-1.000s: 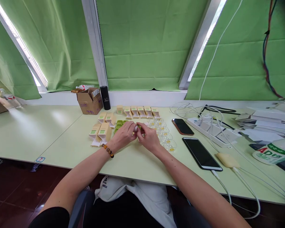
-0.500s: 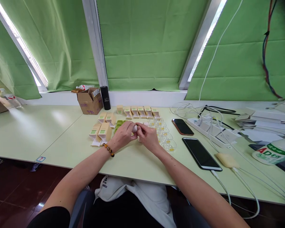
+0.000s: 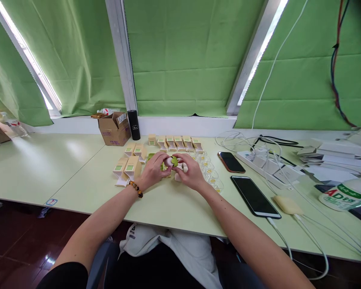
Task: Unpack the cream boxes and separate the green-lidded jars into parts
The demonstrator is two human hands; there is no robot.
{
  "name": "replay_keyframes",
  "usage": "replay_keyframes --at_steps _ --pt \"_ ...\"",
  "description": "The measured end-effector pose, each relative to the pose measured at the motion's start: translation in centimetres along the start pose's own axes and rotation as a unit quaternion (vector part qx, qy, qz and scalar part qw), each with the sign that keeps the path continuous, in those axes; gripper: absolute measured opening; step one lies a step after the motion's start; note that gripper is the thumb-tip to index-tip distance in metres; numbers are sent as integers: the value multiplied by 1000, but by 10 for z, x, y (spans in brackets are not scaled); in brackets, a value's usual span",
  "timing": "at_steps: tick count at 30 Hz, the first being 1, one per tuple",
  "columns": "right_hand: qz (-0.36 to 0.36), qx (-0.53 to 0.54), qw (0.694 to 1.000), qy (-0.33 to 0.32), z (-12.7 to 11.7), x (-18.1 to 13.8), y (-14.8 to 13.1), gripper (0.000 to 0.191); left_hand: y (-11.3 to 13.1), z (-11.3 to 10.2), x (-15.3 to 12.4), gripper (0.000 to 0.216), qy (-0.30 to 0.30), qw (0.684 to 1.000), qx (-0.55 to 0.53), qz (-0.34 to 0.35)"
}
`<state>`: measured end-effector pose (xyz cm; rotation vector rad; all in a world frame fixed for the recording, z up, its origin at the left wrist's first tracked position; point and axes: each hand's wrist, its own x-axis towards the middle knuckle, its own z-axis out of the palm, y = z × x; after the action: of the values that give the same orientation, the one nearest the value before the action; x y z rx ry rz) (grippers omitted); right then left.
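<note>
My left hand (image 3: 153, 170) and my right hand (image 3: 191, 170) meet over the pale green table (image 3: 174, 204), fingers pinched together on a small white and green object (image 3: 171, 161). A beaded bracelet (image 3: 136, 189) is on my left wrist. Small tan boxes with green labels (image 3: 128, 168) lie just left of my left hand. A row of similar boxes (image 3: 175, 142) stands behind the hands. Several clear cups with yellow contents (image 3: 211, 175) sit to the right of my right hand. Small green pieces (image 3: 151, 156) show behind my left hand.
A cardboard box (image 3: 114, 128) and a black cylinder (image 3: 134, 124) stand by the window ledge. Two phones (image 3: 254, 196) (image 3: 230, 161) lie to the right, with a power strip (image 3: 267, 164), white cables (image 3: 307, 224) and stacked white boxes (image 3: 343, 154). Green blinds (image 3: 183, 60) cover the windows.
Both hands have lifted slightly and the small object between the fingers now shows a green part beside the white one. The camera view shifted down a little.
</note>
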<state>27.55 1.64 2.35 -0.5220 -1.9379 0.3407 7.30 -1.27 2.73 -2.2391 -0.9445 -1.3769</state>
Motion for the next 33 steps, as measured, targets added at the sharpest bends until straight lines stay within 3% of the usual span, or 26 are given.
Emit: replay_keyframes --at_steps 3,5,7,8,10,12,13,15,17,22,25,28,31,33 --pt "20 32 999 29 3 0 2 41 3 -4 2 30 24 999 -26 -42" --pt "50 50 996 56 3 0 6 39 4 -6 5 28 63 989 -80 -111" --pt "84 65 991 87 2 -1 10 39 4 -6 11 29 121 951 -190 -214" --pt "98 69 988 101 1 0 12 39 4 -6 14 30 145 913 -266 -272" --pt "120 75 981 132 0 0 12 38 2 -5 19 32 169 803 -433 -374" --pt "132 82 976 155 0 1 11 38 0 -3 23 30 167 686 -563 -430" --pt "136 83 973 164 0 1 10 38 -1 -3 23 26 166 643 -603 -443" --pt "139 84 971 178 0 0 8 39 -3 -3 23 17 173 594 -642 -452" --pt "141 80 969 189 0 0 6 40 -4 -4 22 13 178 579 -653 -454" --pt "141 68 965 211 0 0 4 43 -3 -7 21 21 163 577 -655 -461" --pt "138 65 960 233 -2 2 4 44 -4 -5 19 30 140 607 -642 -446" --pt "135 59 954 260 -6 5 4 44 -3 0 15 43 119 697 -565 -425" --pt "140 57 945 290 -11 8 5 45 7 6 10 41 68 834 -406 -367" --pt "145 57 939 305 -14 10 6 45 19 9 8 34 7 915 -285 -285"
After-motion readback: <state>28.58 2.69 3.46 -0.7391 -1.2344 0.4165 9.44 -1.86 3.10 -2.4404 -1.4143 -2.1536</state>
